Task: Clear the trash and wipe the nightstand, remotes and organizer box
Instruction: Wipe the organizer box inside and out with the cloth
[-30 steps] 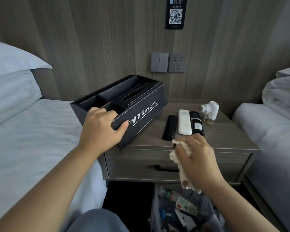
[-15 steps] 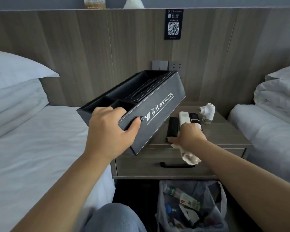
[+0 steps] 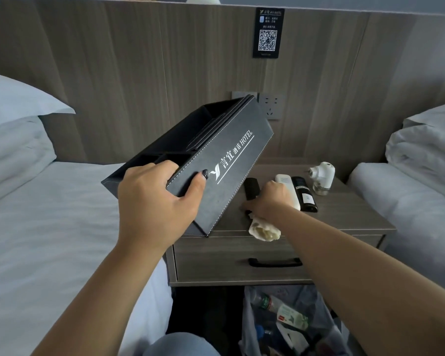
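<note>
The left hand (image 3: pixel 157 201) grips the near end of the black organizer box (image 3: pixel 216 165), tilting it above the nightstand (image 3: pixel 350 214) (its lower corner at the top's front-left edge). The right hand (image 3: pixel 270 199) clutches a crumpled cream cloth (image 3: pixel 263 231) on the nightstand top, knuckles over a black remote (image 3: pixel 252 187), beside a white remote (image 3: pixel 284 179) and another black remote (image 3: pixel 303 194).

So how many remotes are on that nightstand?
3, side by side on the nightstand: a black remote leftmost, a white remote in the middle partly under the right hand, another black one rightmost.
</note>
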Action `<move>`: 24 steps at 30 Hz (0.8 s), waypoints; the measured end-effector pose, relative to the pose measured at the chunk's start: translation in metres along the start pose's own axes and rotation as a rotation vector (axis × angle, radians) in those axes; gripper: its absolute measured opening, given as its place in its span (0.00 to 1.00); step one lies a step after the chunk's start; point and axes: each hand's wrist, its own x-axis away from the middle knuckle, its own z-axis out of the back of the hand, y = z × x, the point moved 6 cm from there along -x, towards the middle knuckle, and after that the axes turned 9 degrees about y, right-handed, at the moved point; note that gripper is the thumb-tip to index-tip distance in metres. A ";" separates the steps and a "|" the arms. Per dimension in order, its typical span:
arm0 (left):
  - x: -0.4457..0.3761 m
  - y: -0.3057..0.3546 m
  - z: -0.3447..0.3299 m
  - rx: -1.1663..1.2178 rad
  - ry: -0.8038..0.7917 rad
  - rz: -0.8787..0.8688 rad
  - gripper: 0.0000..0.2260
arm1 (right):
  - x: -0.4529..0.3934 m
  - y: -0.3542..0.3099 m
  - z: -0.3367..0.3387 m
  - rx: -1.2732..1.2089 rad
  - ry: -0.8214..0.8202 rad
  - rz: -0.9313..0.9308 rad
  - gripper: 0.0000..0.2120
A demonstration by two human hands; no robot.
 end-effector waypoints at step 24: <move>0.024 0.050 -0.008 0.485 -0.157 0.290 0.17 | 0.047 0.092 0.129 -1.002 0.248 0.055 0.26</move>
